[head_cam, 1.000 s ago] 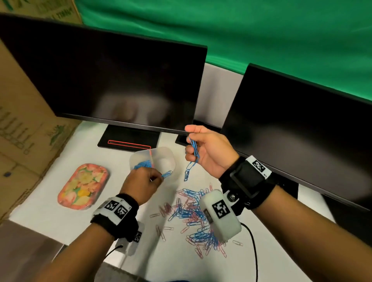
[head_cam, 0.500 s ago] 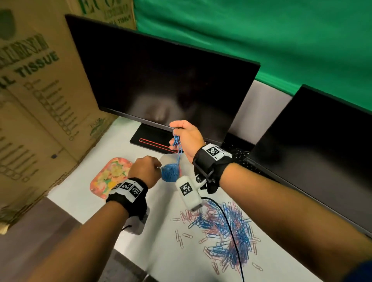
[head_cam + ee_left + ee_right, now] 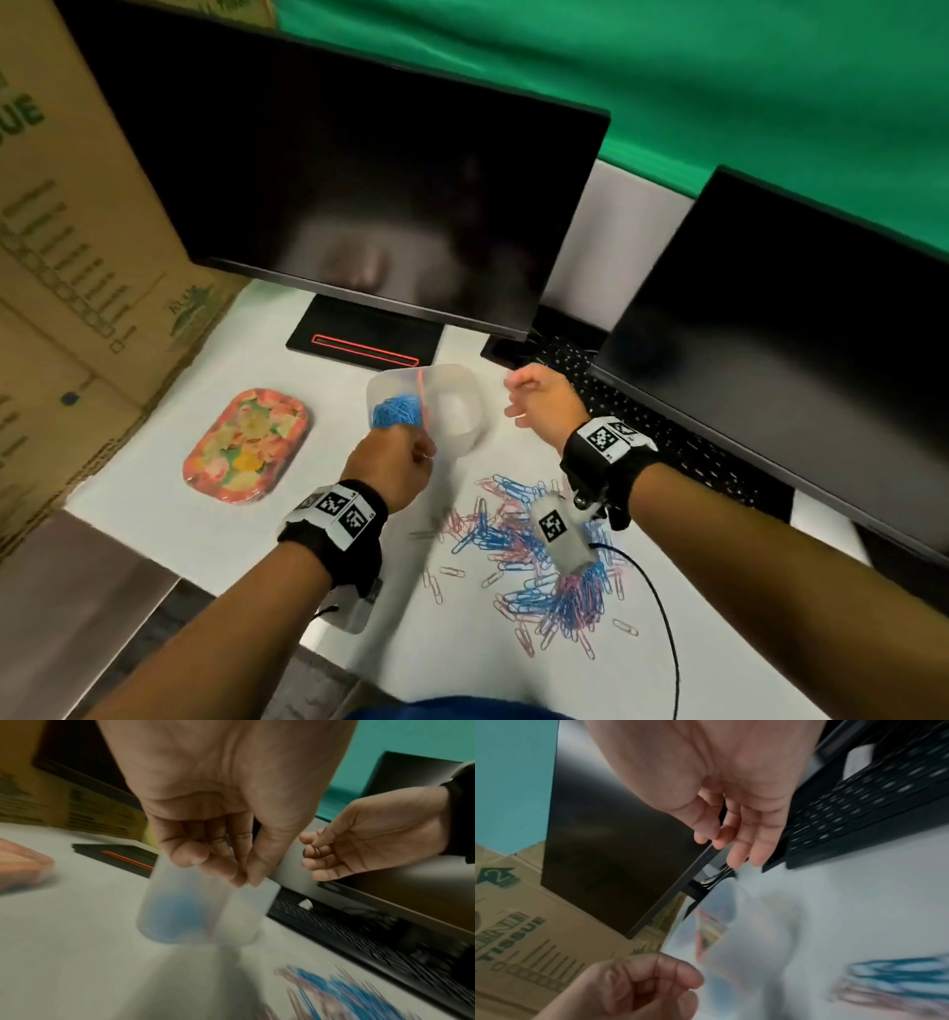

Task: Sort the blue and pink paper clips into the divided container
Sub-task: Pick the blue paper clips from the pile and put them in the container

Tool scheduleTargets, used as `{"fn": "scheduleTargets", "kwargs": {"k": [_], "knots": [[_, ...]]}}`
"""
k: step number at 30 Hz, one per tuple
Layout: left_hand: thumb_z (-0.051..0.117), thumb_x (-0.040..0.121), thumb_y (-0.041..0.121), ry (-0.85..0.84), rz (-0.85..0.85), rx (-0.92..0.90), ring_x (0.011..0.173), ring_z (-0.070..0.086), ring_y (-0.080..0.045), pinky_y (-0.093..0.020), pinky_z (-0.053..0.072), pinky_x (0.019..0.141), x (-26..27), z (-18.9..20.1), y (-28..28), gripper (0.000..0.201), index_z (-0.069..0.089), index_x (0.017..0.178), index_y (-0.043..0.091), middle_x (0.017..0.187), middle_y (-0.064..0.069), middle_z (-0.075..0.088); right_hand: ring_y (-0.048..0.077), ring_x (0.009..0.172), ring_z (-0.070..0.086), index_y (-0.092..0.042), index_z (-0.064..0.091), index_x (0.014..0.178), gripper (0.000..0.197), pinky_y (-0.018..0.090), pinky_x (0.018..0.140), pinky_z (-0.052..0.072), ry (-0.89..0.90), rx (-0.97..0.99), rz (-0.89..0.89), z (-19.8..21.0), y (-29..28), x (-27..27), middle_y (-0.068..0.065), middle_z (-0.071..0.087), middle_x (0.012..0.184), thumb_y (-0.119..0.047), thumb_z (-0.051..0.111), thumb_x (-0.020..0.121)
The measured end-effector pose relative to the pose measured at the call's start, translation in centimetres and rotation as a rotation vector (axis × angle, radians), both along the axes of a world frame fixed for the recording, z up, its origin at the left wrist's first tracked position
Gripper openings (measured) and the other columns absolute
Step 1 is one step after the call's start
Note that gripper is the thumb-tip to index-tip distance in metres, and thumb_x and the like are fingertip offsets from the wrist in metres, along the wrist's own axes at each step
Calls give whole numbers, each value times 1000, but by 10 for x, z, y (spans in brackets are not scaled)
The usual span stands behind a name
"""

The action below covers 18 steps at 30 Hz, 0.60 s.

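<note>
A translucent divided container (image 3: pixel 454 406) stands on the white table behind my hands. Its left compartment holds a heap of blue paper clips (image 3: pixel 398 413); the right compartment looks bare. A thin pink divider (image 3: pixel 421 395) splits it. My left hand (image 3: pixel 395 462) pinches the container's near rim (image 3: pixel 259 886) between thumb and fingers. My right hand (image 3: pixel 539 398) hovers just right of the container, fingers loosely spread and holding nothing (image 3: pixel 334 852). A mixed pile of blue and pink clips (image 3: pixel 539 555) lies on the table below my right wrist.
Two dark monitors (image 3: pixel 369 205) (image 3: pixel 801 329) stand at the back, with a black keyboard (image 3: pixel 667 426) under the right one. A floral tin lid (image 3: pixel 246 444) lies at the left. A cardboard box (image 3: pixel 67 257) walls the left side. A black cable (image 3: pixel 662 616) crosses the clip pile.
My right hand has let go of the chain of blue clips it held over the container and now sits open to the container's right. The left hand stays at the container's rim.
</note>
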<state>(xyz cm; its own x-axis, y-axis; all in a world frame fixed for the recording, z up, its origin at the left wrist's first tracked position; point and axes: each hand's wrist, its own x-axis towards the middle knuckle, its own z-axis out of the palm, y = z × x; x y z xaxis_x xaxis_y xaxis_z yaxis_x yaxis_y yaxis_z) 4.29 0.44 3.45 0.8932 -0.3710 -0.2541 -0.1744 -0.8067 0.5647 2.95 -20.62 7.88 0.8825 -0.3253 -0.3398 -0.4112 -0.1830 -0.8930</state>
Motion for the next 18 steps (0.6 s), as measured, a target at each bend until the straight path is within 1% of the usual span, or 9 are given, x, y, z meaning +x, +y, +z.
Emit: {"fn": "scheduleTargets", "kwargs": {"k": [3,6,7,9,10,12,14,16,18], "knots": [[62,82,16,64,-174,-3,85,65,-16,-29,53,81,-22,-12,-24,16,71,93,24,91,4,70,17,53,55,-20,56,72,34,20,43,36,126,-128,-2,-27,-31,-44,4,54,66,8,42,86],[59,77,14,81,-297,98,90,64,-18,-28,51,78,-38,-22,-42,19,69,90,25,94,5,69,23,60,53,-24,59,72,33,26,54,40,204,-281,93,-52,-52,-88,2,56,67,4,47,85],[59,77,14,76,-318,130,92,63,-19,-28,50,77,-42,-25,-46,19,69,90,24,96,5,69,23,65,56,-23,61,75,28,27,60,43,222,-369,158,-56,-55,-101,2,60,71,-1,48,87],[57,78,15,45,-335,204,95,62,-21,-27,47,75,-47,-28,-53,18,68,90,23,101,3,68,25,79,62,-14,65,88,16,30,71,49,236,-538,293,-59,-56,-126,5,67,86,-13,49,90],[56,80,16,27,-334,247,96,62,-23,-28,47,76,-50,-29,-55,17,67,90,23,102,1,68,26,82,62,-10,64,91,18,32,74,49,227,-584,361,-60,-54,-137,8,67,89,-18,48,92],[53,82,20,23,-344,350,96,64,-26,-31,49,76,-54,-29,-57,18,67,94,19,103,-3,69,25,85,57,-13,62,92,19,31,76,46,232,-606,493,-60,-44,-157,5,63,91,-21,45,90],[55,83,23,51,-372,464,98,65,-27,-32,50,77,-59,-30,-57,21,65,100,16,105,-6,68,22,98,58,-18,64,101,20,28,85,46,222,-651,616,-62,-33,-170,2,63,105,-21,49,88],[58,84,24,66,-408,553,104,64,-27,-33,51,83,-65,-34,-55,27,60,109,14,112,-7,65,22,107,56,-18,63,110,24,30,91,44,170,-720,727,-66,-23,-176,2,60,115,-23,50,90],[60,85,25,69,-429,591,106,63,-27,-33,51,85,-70,-37,-52,31,58,113,13,115,-7,64,24,111,53,-17,60,115,28,33,93,44,163,-791,805,-70,-13,-177,4,57,119,-25,50,91]]}}
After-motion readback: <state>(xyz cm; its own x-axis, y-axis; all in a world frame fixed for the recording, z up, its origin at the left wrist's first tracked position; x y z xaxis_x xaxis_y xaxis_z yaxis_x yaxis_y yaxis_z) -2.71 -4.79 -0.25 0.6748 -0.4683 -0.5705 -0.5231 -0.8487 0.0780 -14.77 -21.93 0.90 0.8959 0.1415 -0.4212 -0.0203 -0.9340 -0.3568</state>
